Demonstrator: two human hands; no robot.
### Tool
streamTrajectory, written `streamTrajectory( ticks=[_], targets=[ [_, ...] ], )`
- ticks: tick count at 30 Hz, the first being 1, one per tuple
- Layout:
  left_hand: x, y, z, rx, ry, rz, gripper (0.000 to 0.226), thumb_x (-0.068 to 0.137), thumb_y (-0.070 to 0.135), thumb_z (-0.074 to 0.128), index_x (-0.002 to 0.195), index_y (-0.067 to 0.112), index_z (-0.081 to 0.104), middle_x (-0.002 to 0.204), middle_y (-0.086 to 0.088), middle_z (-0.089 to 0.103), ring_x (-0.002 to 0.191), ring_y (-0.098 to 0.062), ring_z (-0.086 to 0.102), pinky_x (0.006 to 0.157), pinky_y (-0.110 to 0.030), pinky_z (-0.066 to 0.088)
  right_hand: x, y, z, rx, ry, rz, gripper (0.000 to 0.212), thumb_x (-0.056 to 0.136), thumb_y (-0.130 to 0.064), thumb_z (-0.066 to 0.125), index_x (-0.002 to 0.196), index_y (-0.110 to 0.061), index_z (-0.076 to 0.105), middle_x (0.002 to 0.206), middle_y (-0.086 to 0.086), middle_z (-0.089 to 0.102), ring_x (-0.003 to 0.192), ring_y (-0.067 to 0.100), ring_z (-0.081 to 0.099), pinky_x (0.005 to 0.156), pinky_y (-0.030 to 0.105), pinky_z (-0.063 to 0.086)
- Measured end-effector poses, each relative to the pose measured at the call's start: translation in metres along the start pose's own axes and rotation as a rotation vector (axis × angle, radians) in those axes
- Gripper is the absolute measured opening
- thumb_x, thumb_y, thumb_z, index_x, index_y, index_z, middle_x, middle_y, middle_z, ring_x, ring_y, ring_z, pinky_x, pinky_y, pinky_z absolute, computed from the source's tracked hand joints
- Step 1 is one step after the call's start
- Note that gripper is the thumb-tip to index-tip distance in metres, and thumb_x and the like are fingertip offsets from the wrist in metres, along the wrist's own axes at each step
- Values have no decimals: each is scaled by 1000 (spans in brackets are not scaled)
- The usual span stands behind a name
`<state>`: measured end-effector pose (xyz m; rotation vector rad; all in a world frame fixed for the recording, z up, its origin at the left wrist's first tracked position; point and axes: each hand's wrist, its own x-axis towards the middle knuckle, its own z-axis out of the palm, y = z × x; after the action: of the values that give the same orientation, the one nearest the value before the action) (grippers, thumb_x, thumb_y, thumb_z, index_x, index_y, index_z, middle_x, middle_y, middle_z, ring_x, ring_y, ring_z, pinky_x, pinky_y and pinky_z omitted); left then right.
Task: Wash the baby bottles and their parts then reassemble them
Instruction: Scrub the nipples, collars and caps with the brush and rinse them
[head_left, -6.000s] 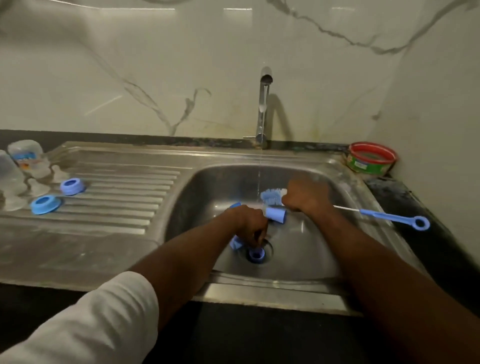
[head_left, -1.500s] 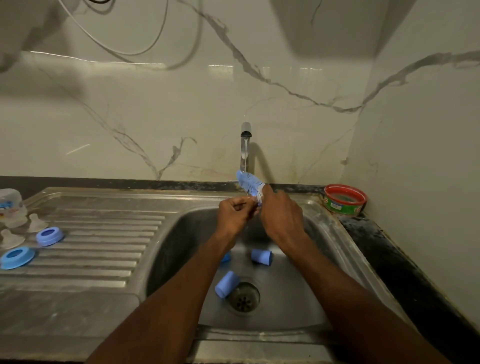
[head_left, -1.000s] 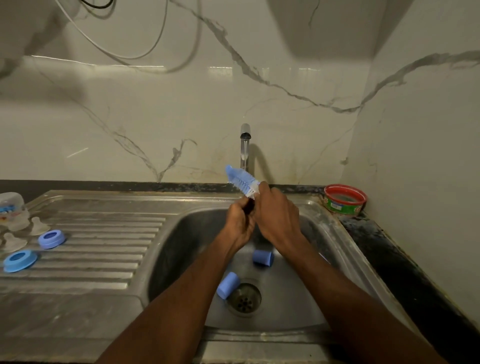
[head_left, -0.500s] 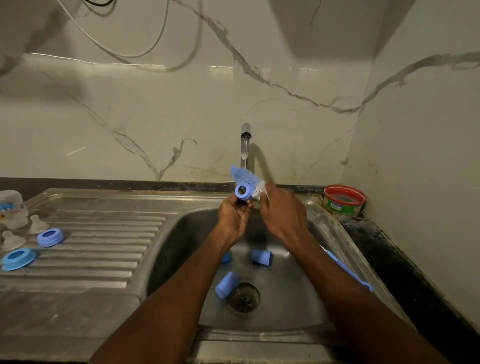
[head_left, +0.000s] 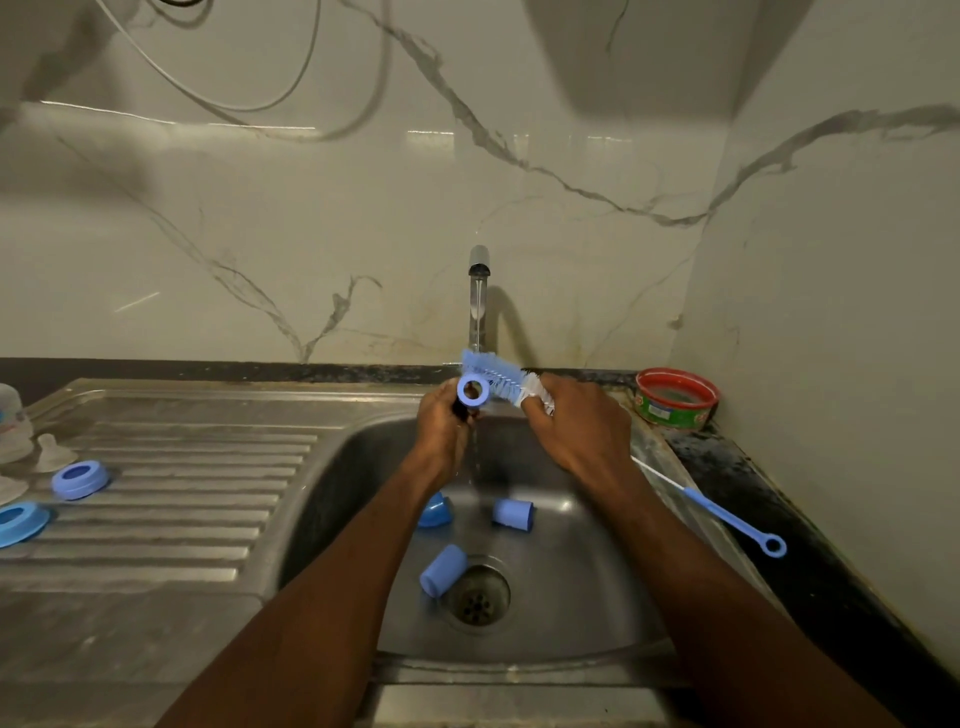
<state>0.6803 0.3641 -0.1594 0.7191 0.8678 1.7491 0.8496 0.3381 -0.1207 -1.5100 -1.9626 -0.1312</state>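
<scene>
Over the steel sink (head_left: 597, 613) my left hand (head_left: 441, 431) grips a blue bottle ring (head_left: 472, 391) under the tap's thin stream. My right hand (head_left: 576, 431) grips a blue-and-white bottle brush (head_left: 498, 376), its bristles against the ring and its long blue handle (head_left: 727, 519) trailing to the right. Three blue caps lie in the basin: one (head_left: 442, 569) by the drain, one (head_left: 513, 514) in the middle, one (head_left: 434, 512) partly behind my left forearm. On the drainboard at left lie two blue rings (head_left: 80, 479) (head_left: 18, 522), clear teats (head_left: 52, 454) and a clear bottle (head_left: 13, 421).
The tap (head_left: 478, 296) stands at the back of the sink, water running. A red-rimmed green tub (head_left: 675, 399) sits in the back right corner on the dark counter. The ribbed drainboard (head_left: 197, 499) stretches left. Marble walls close in behind and to the right.
Six seconds ago both hands were low in the basin; they have since risen under the tap. In the last second the ring has turned its opening toward me and the brush has tilted flatter.
</scene>
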Motion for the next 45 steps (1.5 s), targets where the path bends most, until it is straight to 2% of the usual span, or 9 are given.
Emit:
streamTrajectory(
  ticks=[6,12,18,21,24,27,34,39,45],
  targets=[
    [-13,-14,6,136,-233,-129,22,99,6,47,98,1,69,83,-11,68,72,-19,58,62,-27,48,0,-14,2,-48,-38,-60,32,98,-44,43,118,-26,61,107,5,69,92,28,65,66,33,36],
    [0,-3,1,-17,41,-74,25,102,4,44,93,1,67,81,-13,66,68,-18,57,57,-24,49,-2,4,1,-17,-17,-32,33,94,-48,46,110,-25,63,100,3,72,89,29,66,69,36,48],
    [-10,-13,3,138,-168,-137,24,99,6,45,102,1,68,87,-12,70,76,-20,63,63,-27,50,-2,-14,5,-22,-45,-93,31,96,-45,44,115,-26,60,104,5,70,91,30,66,66,35,42],
    [-5,-4,4,6,65,-75,22,103,11,50,95,2,68,80,-9,72,69,-15,65,60,-23,53,-2,-8,0,-62,-14,-51,28,97,-42,48,115,-23,59,104,6,68,91,31,65,64,33,36],
    [-1,-1,-4,-135,162,-116,22,104,17,54,108,0,67,94,-12,75,84,-17,73,69,-23,61,-8,-10,5,-57,-33,-72,24,99,-37,49,116,-23,58,105,4,67,87,25,65,64,31,39],
    [-2,-2,-9,-166,131,-158,21,102,18,57,108,1,67,104,-16,74,96,-22,72,81,-28,62,-12,-22,11,-42,-75,-124,22,102,-31,48,119,-20,57,109,4,65,90,26,65,67,31,39],
    [-10,-9,3,-70,-64,-136,20,103,14,54,107,3,70,100,-12,76,92,-19,73,79,-25,60,-5,-31,11,-131,-69,-14,24,102,-29,49,124,-20,54,110,6,65,92,27,66,69,35,46],
    [-8,-14,5,38,-68,-155,20,101,14,56,114,6,69,109,-15,74,100,-25,72,87,-33,60,-8,-19,0,-193,-67,41,24,101,-30,48,121,-20,57,111,5,67,96,27,67,68,31,35],
    [-2,-9,2,51,-31,-137,29,108,18,45,122,-2,61,108,-22,72,85,-22,76,69,-26,61,3,-2,-14,-178,-50,40,25,97,-36,52,115,-22,62,106,5,70,91,27,67,67,34,42]
  ],
)
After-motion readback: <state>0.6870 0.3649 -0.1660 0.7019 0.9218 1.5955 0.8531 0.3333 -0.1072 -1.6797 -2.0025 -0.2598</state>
